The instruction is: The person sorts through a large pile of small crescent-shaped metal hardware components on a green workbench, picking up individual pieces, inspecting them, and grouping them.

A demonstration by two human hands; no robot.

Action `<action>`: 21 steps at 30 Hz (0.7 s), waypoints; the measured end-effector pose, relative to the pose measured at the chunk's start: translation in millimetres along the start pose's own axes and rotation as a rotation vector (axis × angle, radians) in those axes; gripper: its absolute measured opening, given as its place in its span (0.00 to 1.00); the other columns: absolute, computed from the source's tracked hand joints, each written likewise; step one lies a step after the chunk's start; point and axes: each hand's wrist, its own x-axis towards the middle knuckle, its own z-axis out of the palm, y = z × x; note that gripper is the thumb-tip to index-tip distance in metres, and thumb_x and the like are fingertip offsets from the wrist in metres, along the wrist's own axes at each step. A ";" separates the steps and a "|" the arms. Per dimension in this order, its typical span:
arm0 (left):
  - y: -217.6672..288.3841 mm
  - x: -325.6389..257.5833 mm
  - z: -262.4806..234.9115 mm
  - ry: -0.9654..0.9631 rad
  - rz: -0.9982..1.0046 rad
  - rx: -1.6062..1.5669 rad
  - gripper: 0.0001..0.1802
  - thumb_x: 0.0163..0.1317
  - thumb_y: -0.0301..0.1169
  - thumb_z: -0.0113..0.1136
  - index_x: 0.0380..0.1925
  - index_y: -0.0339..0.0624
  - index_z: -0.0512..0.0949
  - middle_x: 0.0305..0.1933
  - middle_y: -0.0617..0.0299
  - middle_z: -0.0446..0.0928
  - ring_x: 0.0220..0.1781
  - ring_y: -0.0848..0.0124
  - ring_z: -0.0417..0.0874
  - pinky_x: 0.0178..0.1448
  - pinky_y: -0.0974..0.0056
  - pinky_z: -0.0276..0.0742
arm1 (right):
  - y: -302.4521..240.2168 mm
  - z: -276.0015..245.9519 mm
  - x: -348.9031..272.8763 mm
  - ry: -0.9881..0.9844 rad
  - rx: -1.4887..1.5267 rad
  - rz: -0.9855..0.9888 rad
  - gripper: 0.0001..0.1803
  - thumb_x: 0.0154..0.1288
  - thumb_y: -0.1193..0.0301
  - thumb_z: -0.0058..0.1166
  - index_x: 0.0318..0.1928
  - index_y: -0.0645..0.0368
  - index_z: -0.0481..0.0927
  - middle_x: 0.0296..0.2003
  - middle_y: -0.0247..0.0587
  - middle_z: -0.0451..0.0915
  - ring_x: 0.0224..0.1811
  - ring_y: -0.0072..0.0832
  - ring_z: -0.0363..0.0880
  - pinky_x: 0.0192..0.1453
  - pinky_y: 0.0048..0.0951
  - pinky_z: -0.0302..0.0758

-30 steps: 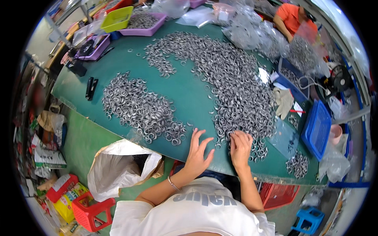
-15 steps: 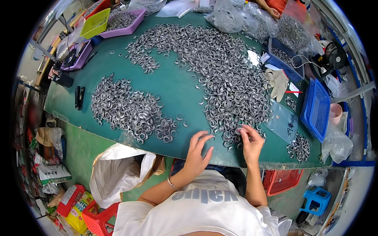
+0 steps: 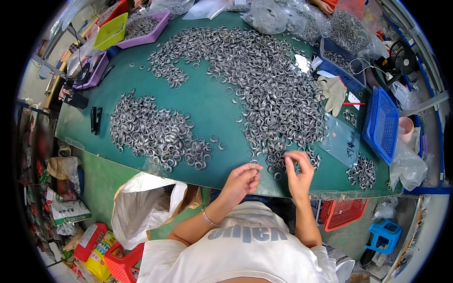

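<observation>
Grey metal rings lie in a broad, curving heap (image 3: 278, 89) on the green tabletop (image 3: 207, 111), its lower end reaching close to the person's hands; a smaller heap of rings (image 3: 151, 129) sits apart to the left. Within both, rings overlap so thickly that most show only as arcs.

The left hand (image 3: 239, 183) is just off the near end of the large heap, thumb and fingers drawn together at the tips. They seem to pinch one ring (image 3: 257, 174), though the fingers cover most of it. The right hand (image 3: 301, 176) is over the heap's near edge, its thumb and fingers curved with a gap between them; the fingertips are blurred, and I cannot tell whether they have hold of a ring.

To the right, a clear plastic bag (image 3: 340, 137) lies flat beside a small cluster of rings (image 3: 362, 172), below a pale glove (image 3: 333, 95). Blue plastic baskets (image 3: 381, 125) stand by the table's right side. The white sack (image 3: 141, 207) gapes below the near edge, its depths in shadow, and a red stool (image 3: 123, 264) is partly cut off by the picture's lower edge. At the top, only part of a co-worker's hand (image 3: 325, 7) shows.
</observation>
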 end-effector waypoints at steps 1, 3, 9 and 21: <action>-1.3 1.5 -3.7 -0.018 0.013 -0.060 0.12 0.60 0.24 0.48 0.44 0.36 0.72 0.28 0.65 0.68 0.24 0.78 0.65 0.26 0.75 0.62 | 3.5 4.5 7.8 0.008 -0.100 -0.061 0.03 0.53 0.82 0.54 0.30 0.65 0.78 0.30 0.43 0.78 0.34 0.34 0.74 0.41 0.29 0.70; -2.8 1.7 -0.9 -0.063 0.104 -0.009 0.12 0.60 0.22 0.47 0.44 0.36 0.73 0.30 0.64 0.70 0.27 0.78 0.68 0.30 0.74 0.65 | 17.7 12.9 15.7 0.004 -0.285 -0.162 0.03 0.52 0.81 0.56 0.30 0.64 0.78 0.29 0.43 0.77 0.31 0.36 0.73 0.39 0.31 0.69; -14.5 2.6 -1.5 -0.021 0.211 0.093 0.14 0.58 0.20 0.48 0.45 0.33 0.73 0.34 0.64 0.71 0.33 0.77 0.68 0.38 0.73 0.65 | 24.0 17.8 8.7 0.104 -0.258 -0.042 0.05 0.55 0.81 0.54 0.34 0.66 0.77 0.28 0.43 0.75 0.32 0.33 0.72 0.38 0.31 0.69; -11.7 2.3 1.7 -0.030 0.175 0.101 0.12 0.65 0.26 0.47 0.47 0.33 0.72 0.36 0.65 0.71 0.34 0.79 0.68 0.37 0.73 0.64 | 16.1 18.3 9.5 0.041 -0.282 -0.145 0.05 0.48 0.77 0.60 0.28 0.60 0.77 0.29 0.40 0.76 0.35 0.37 0.72 0.42 0.32 0.65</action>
